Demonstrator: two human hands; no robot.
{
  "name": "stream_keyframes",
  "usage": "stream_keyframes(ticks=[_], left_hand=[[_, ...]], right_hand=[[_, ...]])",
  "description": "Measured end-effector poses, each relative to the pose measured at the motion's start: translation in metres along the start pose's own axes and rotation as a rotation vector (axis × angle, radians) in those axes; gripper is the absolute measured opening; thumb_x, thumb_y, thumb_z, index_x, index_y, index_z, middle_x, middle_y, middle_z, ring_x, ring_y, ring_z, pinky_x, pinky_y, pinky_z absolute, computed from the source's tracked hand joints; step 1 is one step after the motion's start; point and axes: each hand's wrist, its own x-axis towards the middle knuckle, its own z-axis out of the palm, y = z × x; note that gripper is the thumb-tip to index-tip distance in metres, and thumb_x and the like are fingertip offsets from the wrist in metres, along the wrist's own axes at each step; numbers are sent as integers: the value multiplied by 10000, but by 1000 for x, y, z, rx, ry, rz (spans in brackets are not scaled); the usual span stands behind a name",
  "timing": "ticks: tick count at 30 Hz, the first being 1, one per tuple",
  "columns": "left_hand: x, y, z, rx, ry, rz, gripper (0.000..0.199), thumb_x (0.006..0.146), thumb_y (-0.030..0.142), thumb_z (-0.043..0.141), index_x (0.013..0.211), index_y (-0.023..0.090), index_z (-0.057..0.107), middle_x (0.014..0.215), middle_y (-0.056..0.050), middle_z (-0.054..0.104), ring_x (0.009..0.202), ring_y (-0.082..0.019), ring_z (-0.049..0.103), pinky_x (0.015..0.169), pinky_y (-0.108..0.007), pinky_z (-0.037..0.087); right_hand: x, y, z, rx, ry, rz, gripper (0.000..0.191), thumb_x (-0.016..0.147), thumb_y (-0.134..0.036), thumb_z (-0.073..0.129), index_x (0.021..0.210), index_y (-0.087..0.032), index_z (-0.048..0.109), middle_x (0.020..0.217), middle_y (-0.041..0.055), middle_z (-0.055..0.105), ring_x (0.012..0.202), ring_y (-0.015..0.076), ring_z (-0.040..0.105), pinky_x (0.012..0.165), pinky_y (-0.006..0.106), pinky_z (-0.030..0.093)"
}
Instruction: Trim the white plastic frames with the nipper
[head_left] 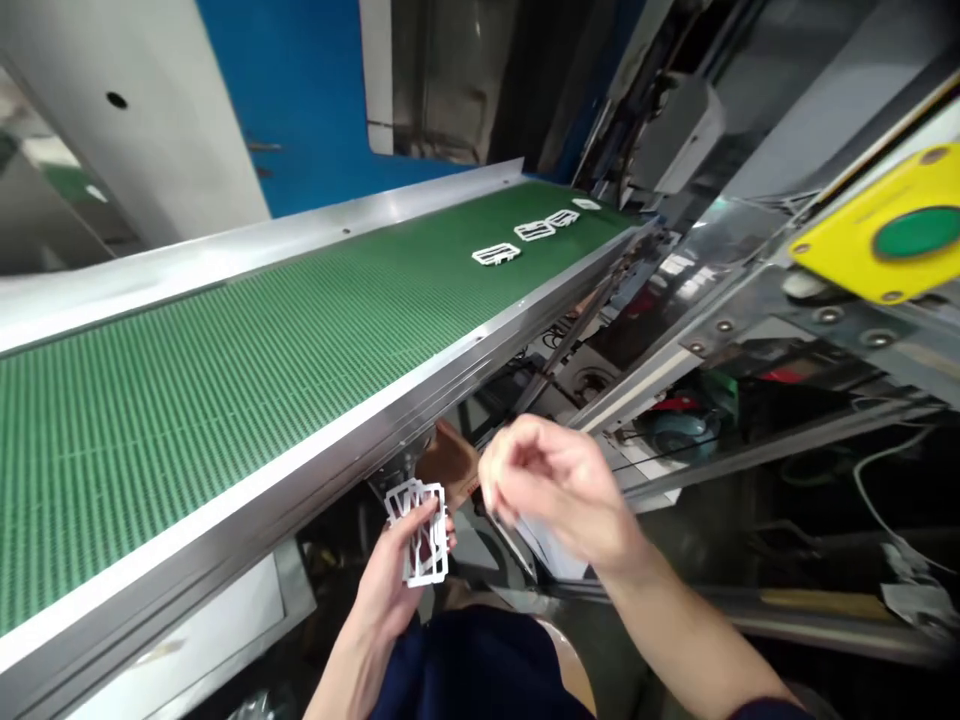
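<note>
My left hand point(397, 565) is below the near edge of the conveyor, closed around several thin white plastic frames point(439, 577). They overlap in a small stack, with the thumb lying across the top. To the right, my right hand point(551, 485) is raised and somewhat blurred, its fingers curled in towards the thumb. Nothing shows in it. Farther up, more white frames lie flat on the green conveyor belt point(300, 340); the nearest is a single white frame point(496, 254), and others sit close together behind it.
A metal rail point(420, 375) edges the belt on my side. At the right, a yellow box with a green button point(919, 233) is fixed to a metal frame. Behind the belt stands a blue machine panel point(307, 100). A brown cardboard-like piece point(448, 465) is under the rail.
</note>
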Motion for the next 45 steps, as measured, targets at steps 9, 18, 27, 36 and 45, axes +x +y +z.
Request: stream_keyframes(ticks=[9, 18, 27, 36, 45], left_hand=[[-3, -6, 3, 282, -44, 55, 260, 709, 270, 721, 889, 109, 623, 709, -54, 644, 595, -123, 598, 541, -193, 473], [-8, -6, -6, 122, -57, 5, 296, 827, 390, 566, 927, 118, 628, 818, -91, 648, 697, -191, 613, 641, -293, 510], [-13, -8, -12, 27, -154, -80, 276, 875, 369, 485, 931, 118, 585, 841, -133, 662, 647, -189, 614, 671, -298, 493], [-8, -6, 2, 7, -129, -128, 212, 863, 284, 514, 907, 94, 595, 814, -131, 658, 612, -177, 596, 631, -314, 514], [-4, -12, 7, 31, -133, -169, 211, 849, 287, 539, 920, 94, 587, 819, -145, 660, 591, -168, 581, 601, -318, 510]], right_hand=[[21, 85, 20, -28, -85, 355, 197, 798, -336, 578, 784, -140, 574, 690, 14, 608, 557, 117, 590, 510, 216, 460], [23, 85, 6, 146, 67, 421, 263, 788, -408, 586, 769, -151, 533, 535, -28, 565, 432, 90, 542, 396, 169, 373], [23, 89, 1, 162, 132, 413, 277, 775, -417, 604, 764, -154, 519, 536, -28, 584, 447, 111, 587, 385, 156, 377], [16, 89, -8, 269, 180, 454, 412, 817, -546, 488, 790, -137, 532, 654, 36, 635, 484, 123, 618, 382, 148, 389], [9, 86, -19, 344, 189, 450, 507, 825, -606, 424, 852, -122, 573, 692, 73, 654, 513, 116, 621, 420, 148, 420]])
